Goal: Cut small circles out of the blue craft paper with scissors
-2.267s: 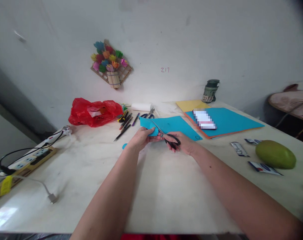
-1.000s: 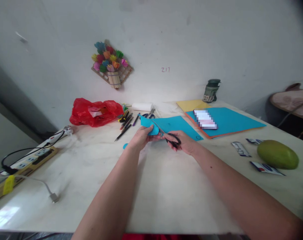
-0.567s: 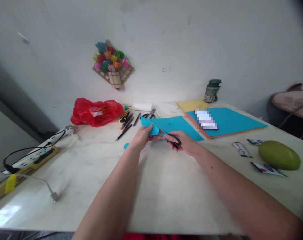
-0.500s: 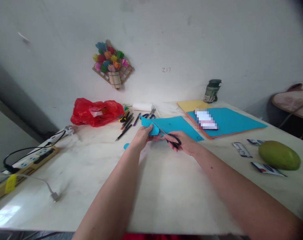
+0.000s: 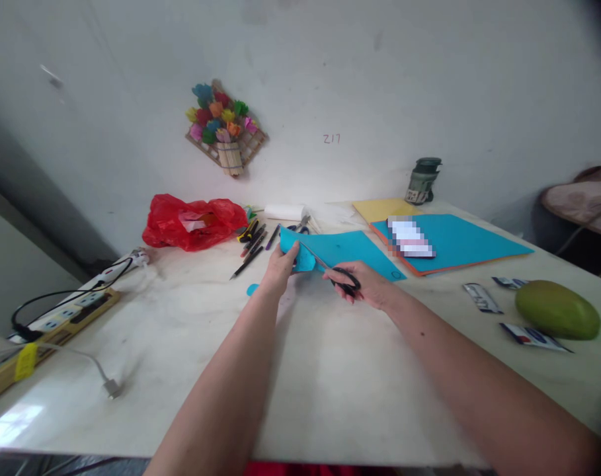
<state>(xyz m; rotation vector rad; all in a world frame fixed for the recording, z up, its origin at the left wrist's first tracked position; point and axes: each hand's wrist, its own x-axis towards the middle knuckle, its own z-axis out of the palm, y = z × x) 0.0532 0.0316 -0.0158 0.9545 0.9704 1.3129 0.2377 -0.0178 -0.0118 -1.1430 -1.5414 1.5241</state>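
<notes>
Left hand point(image 5: 279, 268): has slid up and leftward along the paper; its fingertips, visible below the sheet's near edge earlier, are now out of sight.
Blue sheet point(image 5: 347, 246): its left end now stands spread wider, lifted off the desk point(image 5: 324, 377); the far right part seems to lie flat, a drawn ring point(image 5: 395, 276) near its right corner.
Left fingers: thumb pressed on the sheet's left end, apparently pinching it; how the other fingers sit behind cannot be seen.
Right hand point(image 5: 362, 283): much where it was, fingers curled closed around the black handles of the scissors point(image 5: 346, 280).
Blades: laid across the sheet, tips pointing away and left toward the thumb; how far apart they stand is too small to tell.
Blue scrap point(image 5: 252, 289): on the desk just left of the left wrist, partly rounded.
Risk to skin: the thumb is near the blade tips and the other fingers are hidden, so a long snip could nick one.
Risk to the cut: with the sheet raised and gripped only at one end, it could sag or twist, and the blades could then wander, fold the paper or tear it.
</notes>
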